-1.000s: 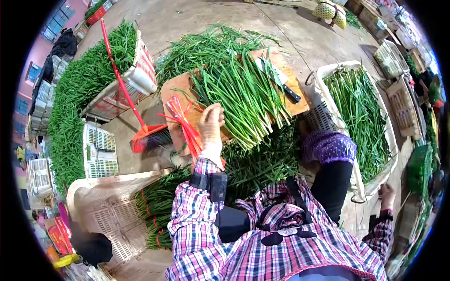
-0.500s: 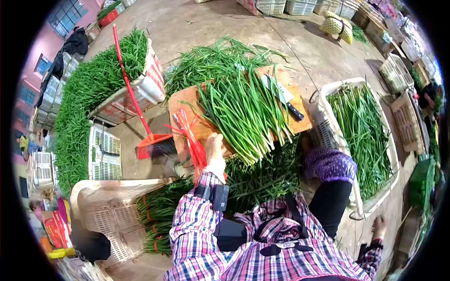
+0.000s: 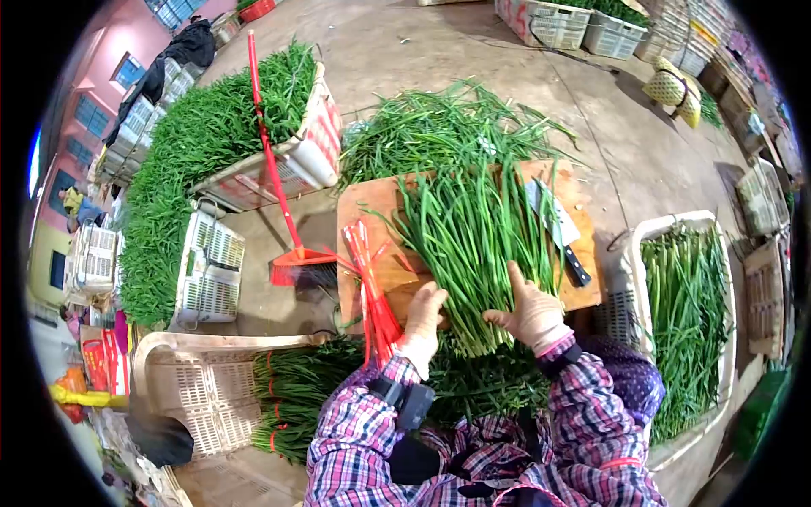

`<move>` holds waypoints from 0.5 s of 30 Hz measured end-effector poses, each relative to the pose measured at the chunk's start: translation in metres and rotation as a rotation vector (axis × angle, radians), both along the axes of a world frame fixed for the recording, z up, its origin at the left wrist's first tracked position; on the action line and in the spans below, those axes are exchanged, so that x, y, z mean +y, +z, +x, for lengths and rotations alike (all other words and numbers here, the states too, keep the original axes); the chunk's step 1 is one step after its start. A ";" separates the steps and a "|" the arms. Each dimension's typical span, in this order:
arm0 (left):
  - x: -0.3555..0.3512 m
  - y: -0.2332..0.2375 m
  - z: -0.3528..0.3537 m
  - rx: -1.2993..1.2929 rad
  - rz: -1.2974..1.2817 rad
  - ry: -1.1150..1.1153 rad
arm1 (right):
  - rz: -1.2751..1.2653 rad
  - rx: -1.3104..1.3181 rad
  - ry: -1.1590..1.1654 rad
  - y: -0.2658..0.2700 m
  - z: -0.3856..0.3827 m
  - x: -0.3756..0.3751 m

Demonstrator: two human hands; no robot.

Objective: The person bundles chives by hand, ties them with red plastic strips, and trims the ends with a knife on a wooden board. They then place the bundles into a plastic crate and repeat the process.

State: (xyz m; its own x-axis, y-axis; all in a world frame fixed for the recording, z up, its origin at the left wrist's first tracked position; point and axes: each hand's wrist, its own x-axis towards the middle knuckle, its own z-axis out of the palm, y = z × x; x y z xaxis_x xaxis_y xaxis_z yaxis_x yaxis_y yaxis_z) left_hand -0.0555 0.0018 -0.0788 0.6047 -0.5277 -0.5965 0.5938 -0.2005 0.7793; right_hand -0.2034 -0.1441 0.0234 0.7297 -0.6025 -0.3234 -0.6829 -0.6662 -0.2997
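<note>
A loose pile of garlic chives [image 3: 473,245] lies across a wooden board [image 3: 359,198], its pale cut ends toward me. My left hand [image 3: 422,325] is at the pile's left edge, thumb and fingers extended beside the stems. Over the lower right part of the pile, my right hand [image 3: 534,313] has its thumb and forefinger spread, touching or just above the stems. Both hands look covered by pale gloves. A cleaver [image 3: 555,221] with a black handle rests right of the chives. Red ties [image 3: 376,308] hang over the board's left front edge.
A crate [image 3: 182,342] at lower left holds chive bundles [image 3: 291,389] tied in red. Another crate [image 3: 650,232] of chives stands right. A red broom [image 3: 272,169] leans by heaped greens [image 3: 228,110] on the left. Loose leaves [image 3: 448,127] lie beyond the board.
My right hand has come from low at the right side up to the chives. My left hand has shifted right relative to the board, against the pile. The view has turned somewhat.
</note>
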 end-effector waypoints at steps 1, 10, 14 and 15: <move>-0.004 0.011 -0.004 -0.025 0.011 0.017 | 0.007 0.049 -0.006 -0.005 0.012 0.001; -0.013 0.028 -0.014 -0.081 -0.035 0.065 | 0.008 -0.247 -0.188 -0.058 0.010 -0.005; -0.012 0.029 -0.020 -0.116 0.034 0.215 | 0.160 -0.479 -0.410 -0.078 -0.005 -0.006; -0.011 0.029 -0.020 -0.114 0.040 0.214 | 0.169 -0.496 -0.426 -0.083 -0.009 -0.007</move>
